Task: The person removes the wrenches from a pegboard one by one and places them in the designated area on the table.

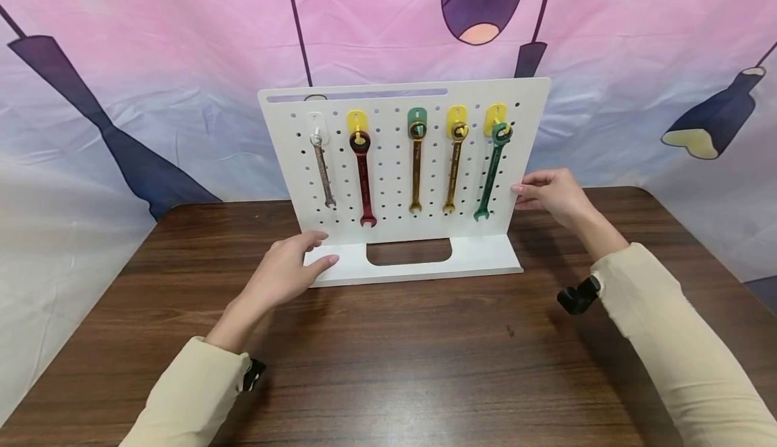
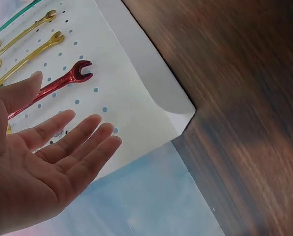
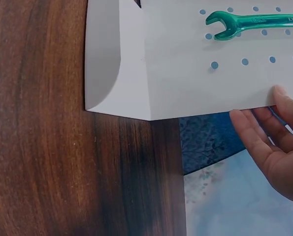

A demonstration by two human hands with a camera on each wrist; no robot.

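A white pegboard stand stands upright on the table, facing me. From its hooks hang a small silver wrench, a red wrench, two gold wrenches and a green wrench at the right end. My left hand is beside the board's lower left corner, thumb and fingers spread, holding nothing; in the left wrist view its palm shows. At the right edge, my right hand pinches the board, thumb in front and fingers at the edge and behind it.
The stand's base has a cut-out in its middle and rests on a dark wooden table. A patterned cloth hangs behind the table. Black wrist cameras sit at both sleeves.
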